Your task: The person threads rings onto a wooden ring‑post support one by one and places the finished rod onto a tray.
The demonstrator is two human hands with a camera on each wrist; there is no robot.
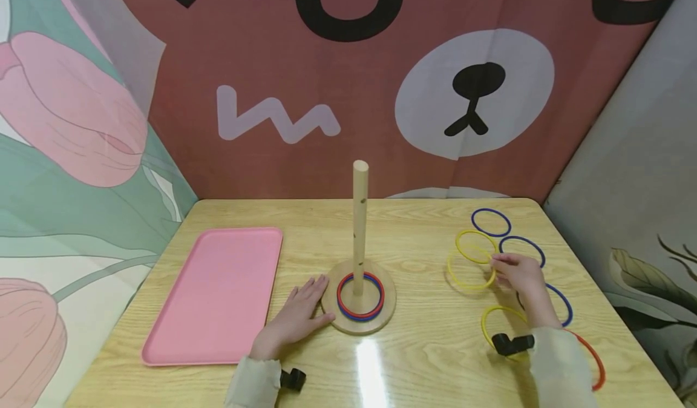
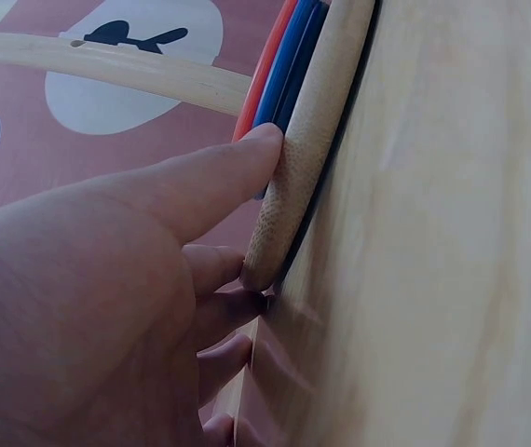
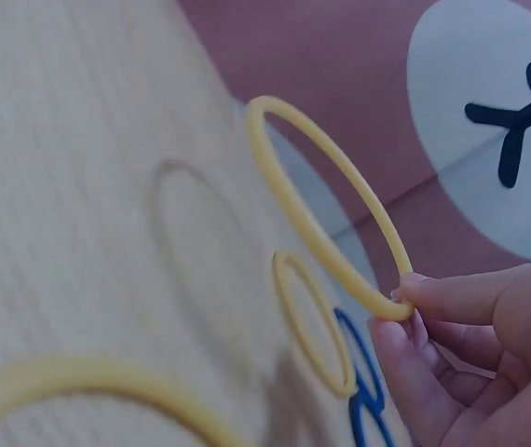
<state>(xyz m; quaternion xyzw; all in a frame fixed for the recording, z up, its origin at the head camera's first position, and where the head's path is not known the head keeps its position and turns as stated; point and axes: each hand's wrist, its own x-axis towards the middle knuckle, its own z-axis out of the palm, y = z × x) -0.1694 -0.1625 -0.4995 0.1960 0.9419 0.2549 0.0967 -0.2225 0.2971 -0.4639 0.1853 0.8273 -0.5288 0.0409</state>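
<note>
My right hand point(image 1: 523, 279) pinches a yellow ring point(image 3: 293, 207) between thumb and fingertips at its near edge. The ring hangs tilted above the table, its shadow below it in the right wrist view. My left hand point(image 1: 296, 318) rests at the left edge of a round wooden base point(image 1: 337, 323), fingers spread and fairly straight. In the left wrist view its thumb touches the base rim beside the rings. An upright wooden peg point(image 1: 360, 220) rises from the base. Around its foot lie a red ring point(image 1: 339, 294) and, beneath it, blue point(image 2: 284, 70).
A pink tray point(image 1: 218, 299) lies on the left of the table. Several loose rings lie at the right: a yellow ring point(image 1: 458, 246) behind the held one, a blue ring point(image 1: 491, 209) at the back, a red ring point(image 1: 599, 362) near the right sleeve. A printed curtain point(image 1: 272, 51) hangs behind.
</note>
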